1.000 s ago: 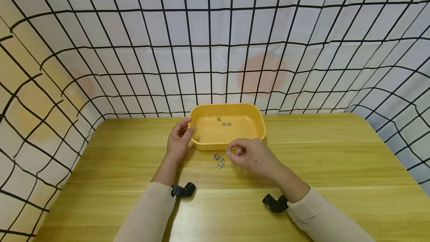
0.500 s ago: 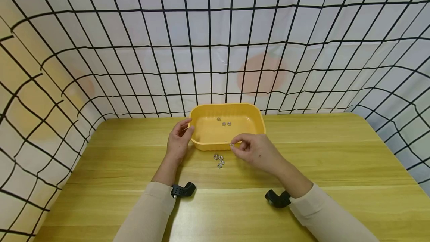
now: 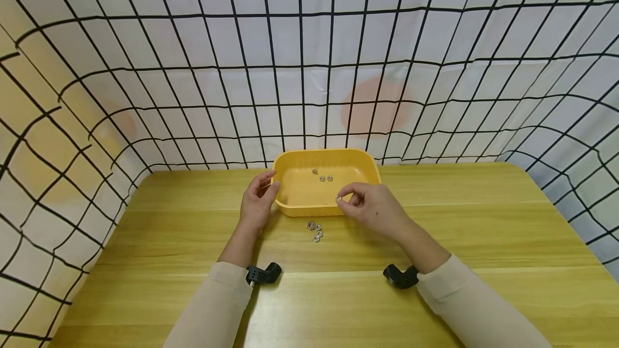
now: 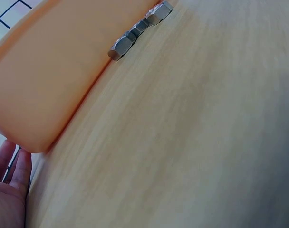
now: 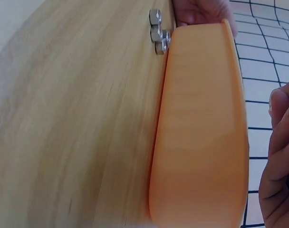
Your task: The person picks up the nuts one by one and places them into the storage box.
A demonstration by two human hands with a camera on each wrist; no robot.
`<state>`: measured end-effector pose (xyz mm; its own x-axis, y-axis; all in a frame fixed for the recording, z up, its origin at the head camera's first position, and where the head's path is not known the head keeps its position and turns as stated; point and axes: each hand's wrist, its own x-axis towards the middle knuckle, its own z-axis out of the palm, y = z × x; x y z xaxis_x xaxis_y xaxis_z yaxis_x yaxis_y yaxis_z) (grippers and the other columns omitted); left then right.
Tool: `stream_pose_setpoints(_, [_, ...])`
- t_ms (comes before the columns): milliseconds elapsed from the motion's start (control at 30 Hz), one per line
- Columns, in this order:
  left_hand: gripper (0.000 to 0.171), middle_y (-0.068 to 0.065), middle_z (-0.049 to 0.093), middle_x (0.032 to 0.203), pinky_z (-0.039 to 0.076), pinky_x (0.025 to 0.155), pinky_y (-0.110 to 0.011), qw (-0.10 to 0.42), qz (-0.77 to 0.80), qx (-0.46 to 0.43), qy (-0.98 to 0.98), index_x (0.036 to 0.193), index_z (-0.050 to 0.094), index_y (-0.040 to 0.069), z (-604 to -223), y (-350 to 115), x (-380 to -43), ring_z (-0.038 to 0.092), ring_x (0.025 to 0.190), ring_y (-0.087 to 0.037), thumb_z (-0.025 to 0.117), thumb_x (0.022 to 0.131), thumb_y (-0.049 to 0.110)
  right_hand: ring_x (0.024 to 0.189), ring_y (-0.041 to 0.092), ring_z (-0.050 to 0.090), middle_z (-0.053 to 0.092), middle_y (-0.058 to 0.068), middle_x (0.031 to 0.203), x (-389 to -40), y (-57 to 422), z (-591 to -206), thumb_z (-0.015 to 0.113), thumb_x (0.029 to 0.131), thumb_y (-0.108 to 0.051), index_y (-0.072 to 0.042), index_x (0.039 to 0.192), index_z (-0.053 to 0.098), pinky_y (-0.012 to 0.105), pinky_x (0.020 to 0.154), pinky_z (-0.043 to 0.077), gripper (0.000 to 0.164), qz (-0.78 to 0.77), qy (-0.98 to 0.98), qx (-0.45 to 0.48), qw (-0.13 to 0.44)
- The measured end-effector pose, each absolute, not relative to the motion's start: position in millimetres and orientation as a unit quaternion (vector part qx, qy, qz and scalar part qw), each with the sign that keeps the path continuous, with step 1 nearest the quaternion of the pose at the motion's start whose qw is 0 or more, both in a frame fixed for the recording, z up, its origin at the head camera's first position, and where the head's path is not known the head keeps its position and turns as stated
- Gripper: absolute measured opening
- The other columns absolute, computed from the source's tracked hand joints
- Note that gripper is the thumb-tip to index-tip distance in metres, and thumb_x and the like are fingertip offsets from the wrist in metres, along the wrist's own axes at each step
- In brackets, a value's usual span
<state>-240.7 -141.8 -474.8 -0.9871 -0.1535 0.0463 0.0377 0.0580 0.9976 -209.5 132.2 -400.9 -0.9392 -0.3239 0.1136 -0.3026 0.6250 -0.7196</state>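
In the head view, my right hand point(image 3: 374, 208) pinches a small nut point(image 3: 339, 198) between thumb and fingertips, over the near right part of the yellow tray point(image 3: 309, 211). At the tray's left end my left hand point(image 3: 257, 201) touches the rim; in the left wrist view its fingers point(image 4: 22, 168) look fairly straight beside the tray's corner. Several metal hex nuts point(image 3: 311, 225) lie in a cluster on the table, just in front of the tray. Inside it, 3 nuts point(image 3: 322, 179) rest on the floor. The right wrist view hides the pinched nut.
The wooden table point(image 3: 193, 240) carries the tray near its back edge. Behind it and at both sides stands a black wire grid point(image 3: 300, 69) with pale patterned cloth beyond. A black wrist camera point(image 3: 264, 273) sits on the left wrist, another point(image 3: 400, 276) on the right.
My right hand has lifted the pinched nut from in front of the tray, moving away from me and slightly right, over the near rim. The left hand and the loose nuts have stayed put.
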Motion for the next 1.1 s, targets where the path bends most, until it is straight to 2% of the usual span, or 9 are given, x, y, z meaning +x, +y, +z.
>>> stream_pose_setpoints(933, [0.036, -0.013, 0.056, 0.141, 0.045, 0.112, -0.044, 0.072, -0.685, 0.043, -0.724, 0.138, 0.062, 0.015, -474, -141, -241, 0.054, 0.134, -0.029, 0.063, 0.102, 0.019, 0.05, 0.011, 0.047, 0.066, -0.004, 0.069, -248, 125, -401, 0.072, 0.095, -0.024, -0.014, 0.102, 0.074, 0.023, 0.047, 0.036, 0.013, -0.351, 0.917, -0.186, -0.014])
stream_pose_setpoints(1100, [0.036, -0.012, 0.055, 0.141, 0.045, 0.112, -0.045, 0.073, -0.684, 0.041, -0.724, 0.138, 0.062, 0.015, -474, -141, -241, 0.053, 0.134, -0.029, 0.063, 0.102, 0.019, 0.05, 0.012, 0.048, 0.07, 0.004, 0.074, -255, 123, -400, 0.07, 0.096, -0.027, -0.015, 0.105, 0.073, 0.023, 0.047, 0.035, 0.015, -0.357, 0.918, -0.171, 0.007])
